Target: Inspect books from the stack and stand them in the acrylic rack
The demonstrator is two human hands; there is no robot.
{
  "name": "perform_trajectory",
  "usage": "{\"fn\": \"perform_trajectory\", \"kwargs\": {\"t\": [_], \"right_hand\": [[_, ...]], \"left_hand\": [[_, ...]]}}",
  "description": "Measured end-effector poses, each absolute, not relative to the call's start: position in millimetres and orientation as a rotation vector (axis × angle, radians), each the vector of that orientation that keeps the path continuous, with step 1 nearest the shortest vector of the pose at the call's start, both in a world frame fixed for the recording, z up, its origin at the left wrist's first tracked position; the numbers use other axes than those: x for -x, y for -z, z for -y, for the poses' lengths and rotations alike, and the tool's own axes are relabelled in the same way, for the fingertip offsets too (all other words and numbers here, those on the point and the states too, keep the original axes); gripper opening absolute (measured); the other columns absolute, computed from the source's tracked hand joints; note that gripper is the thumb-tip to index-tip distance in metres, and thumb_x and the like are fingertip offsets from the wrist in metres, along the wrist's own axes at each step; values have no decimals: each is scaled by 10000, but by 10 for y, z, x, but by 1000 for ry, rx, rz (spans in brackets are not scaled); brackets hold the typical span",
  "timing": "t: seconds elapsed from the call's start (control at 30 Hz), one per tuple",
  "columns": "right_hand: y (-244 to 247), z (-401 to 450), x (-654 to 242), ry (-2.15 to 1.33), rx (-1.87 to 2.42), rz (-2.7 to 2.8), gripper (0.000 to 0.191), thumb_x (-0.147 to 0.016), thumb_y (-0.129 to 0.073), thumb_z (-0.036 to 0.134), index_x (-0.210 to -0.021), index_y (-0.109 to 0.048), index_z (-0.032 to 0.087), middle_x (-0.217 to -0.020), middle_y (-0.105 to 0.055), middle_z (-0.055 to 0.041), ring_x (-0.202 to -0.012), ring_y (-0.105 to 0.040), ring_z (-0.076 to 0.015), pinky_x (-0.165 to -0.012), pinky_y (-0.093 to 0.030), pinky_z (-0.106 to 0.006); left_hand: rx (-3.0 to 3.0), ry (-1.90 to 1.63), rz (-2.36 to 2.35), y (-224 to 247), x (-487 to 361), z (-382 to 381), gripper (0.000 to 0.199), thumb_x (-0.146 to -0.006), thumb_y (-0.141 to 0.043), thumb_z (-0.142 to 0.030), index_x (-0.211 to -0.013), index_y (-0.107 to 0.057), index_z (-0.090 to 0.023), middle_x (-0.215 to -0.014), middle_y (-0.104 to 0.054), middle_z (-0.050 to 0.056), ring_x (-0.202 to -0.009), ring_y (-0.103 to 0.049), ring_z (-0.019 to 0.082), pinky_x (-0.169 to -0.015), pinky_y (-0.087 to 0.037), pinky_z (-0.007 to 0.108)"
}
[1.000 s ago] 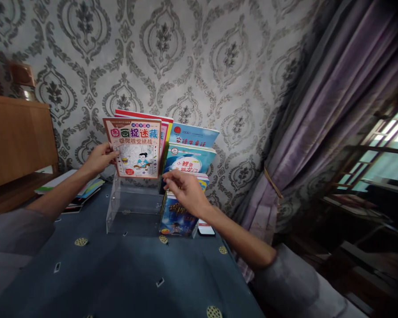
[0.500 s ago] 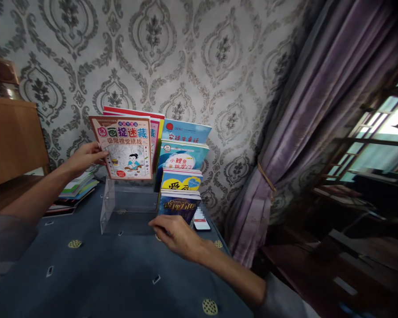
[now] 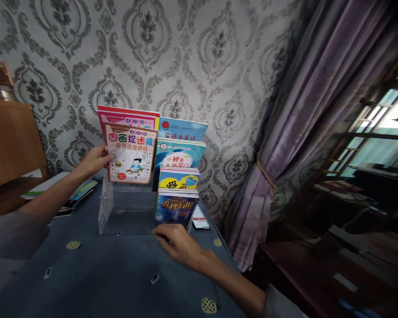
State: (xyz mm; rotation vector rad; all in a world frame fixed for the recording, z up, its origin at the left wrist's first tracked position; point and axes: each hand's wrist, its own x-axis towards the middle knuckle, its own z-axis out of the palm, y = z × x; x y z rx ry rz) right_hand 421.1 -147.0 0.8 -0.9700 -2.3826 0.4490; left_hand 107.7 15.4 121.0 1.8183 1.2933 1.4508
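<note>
My left hand [image 3: 97, 158] grips a picture book [image 3: 130, 155] with an orange cover by its left edge. This book is upright in the upper left part of a clear tiered book rack [image 3: 128, 221], in front of pink and red books [image 3: 129, 115]. My right hand [image 3: 182, 247] is closed at the rack's lower front edge, its fingertips pinched there. Above it, a dark blue book [image 3: 175, 210] fills the lowest right tier. Behind that, rising in steps, are a yellow and blue book [image 3: 177, 179], a teal book [image 3: 179, 154] and a light blue book [image 3: 184, 129].
A stack of books [image 3: 81, 192] lies left of the rack, partly behind my left forearm. A phone [image 3: 200, 218] rests right of the rack on the dark blue tablecloth [image 3: 102, 282]. A wooden cabinet [image 3: 13, 141] stands left; a purple curtain [image 3: 285, 132] hangs right.
My left hand has moved the orange book rightward and slightly down, in front of the pink book, uncovering more of that one. My right hand stays by the rack's front edge.
</note>
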Motion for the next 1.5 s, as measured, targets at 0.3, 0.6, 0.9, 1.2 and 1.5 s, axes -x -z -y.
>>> {"fn": "perform_trajectory", "kwargs": {"t": [0.3,0.6,0.9,1.2,1.5], "right_hand": [[246,1529,-4234,-518,1075,2343,209,-894,-545,91,-931,-715,206,-879,-751,-38,-812,-700,-185,-739,-480,-248],[667,1586,-4175,-593,1130,2312,236,-887,-562,113,-966,-748,234,-859,-757,-28,-796,-691,-194,-749,-486,-264],[1028,1742,-4123,-745,1256,2253,271,-919,-547,192,-1063,-771,240,-987,-787,-74,-941,-716,-250,-868,-518,-337],[1197,1805,-4043,-890,1224,2047,260,-945,-538,282,-1005,-780,210,-825,-753,-54,-746,-678,-200,-709,-493,-276],[1472,1776,-4122,-933,1180,1911,521,-971,-489,616,-1086,-788,206,-882,-774,-101,-767,-714,-238,-756,-565,-338]], "left_hand": [[-1827,-1411,-1309,-1013,-1077,-162,259,-598,-716,-372,-777,-630,-205,-674,-701,-7,-642,-671,222,-539,-546,292],[-1938,-1529,-1388,-963,-1023,-143,365,-744,-613,-494,-944,-657,-191,-811,-691,55,-709,-619,234,-594,-522,305],[-1963,-1528,-1371,-874,-1011,-86,423,-784,-569,-540,-1010,-644,-191,-886,-701,57,-798,-618,242,-704,-526,323],[-2020,-1522,-1328,-808,-996,18,436,-831,-534,-484,-1110,-616,-159,-954,-707,65,-903,-636,263,-825,-542,394],[-2057,-1559,-1113,-619,-994,24,431,-889,-564,-430,-1224,-541,-160,-1194,-707,123,-1111,-663,277,-1018,-514,481]]}}
